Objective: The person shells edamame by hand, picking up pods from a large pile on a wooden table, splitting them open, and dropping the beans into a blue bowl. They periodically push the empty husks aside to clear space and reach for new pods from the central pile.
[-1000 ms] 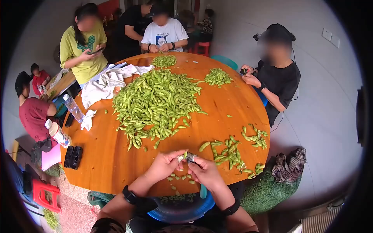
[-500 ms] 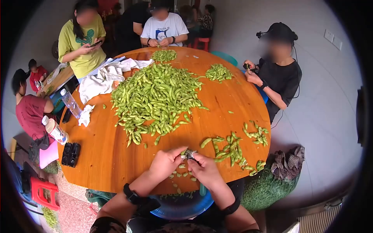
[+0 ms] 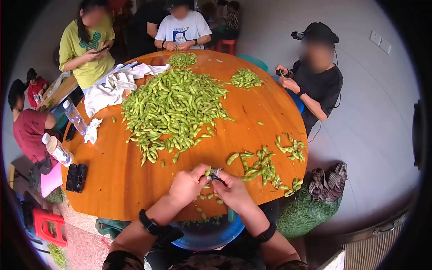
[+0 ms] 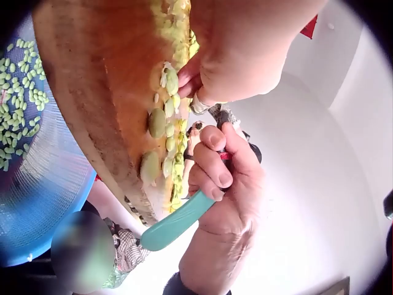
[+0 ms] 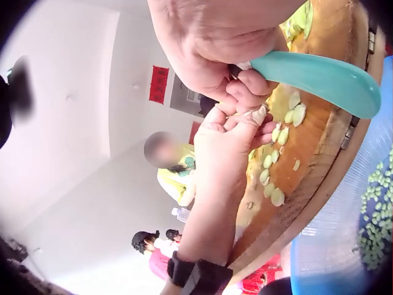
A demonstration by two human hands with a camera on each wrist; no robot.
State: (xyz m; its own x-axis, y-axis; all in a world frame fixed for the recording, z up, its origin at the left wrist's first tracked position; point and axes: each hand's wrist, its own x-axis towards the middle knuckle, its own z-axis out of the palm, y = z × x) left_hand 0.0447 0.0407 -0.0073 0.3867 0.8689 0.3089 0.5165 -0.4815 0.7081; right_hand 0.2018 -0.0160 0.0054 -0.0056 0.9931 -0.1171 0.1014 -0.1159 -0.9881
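Observation:
My left hand (image 3: 185, 184) pinches a green bean pod (image 3: 208, 171) over the near edge of the table. Close against it, my right hand (image 3: 235, 191) grips a tool with a teal handle (image 4: 178, 222), which sticks out below the curled fingers. The tool's working end is dark and mostly hidden between the hands. Pale wrapping shows around fingertips where the hands meet. Below them, loose shelled beans (image 4: 156, 123) lie along the wood. A blue basin (image 3: 202, 243) with shelled beans in it sits under the table edge.
A big heap of pods (image 3: 173, 108) covers the table's middle; a smaller group (image 3: 261, 168) lies to the right. At left stand bottles (image 3: 57, 150) and a black case (image 3: 76, 177). A full green sack (image 3: 308, 211) is on the floor at right. Other people surround the table.
The head view has shifted slightly, so the table and heap sit a little further left and higher. Both hands stay together at the pod, with small finger movements.

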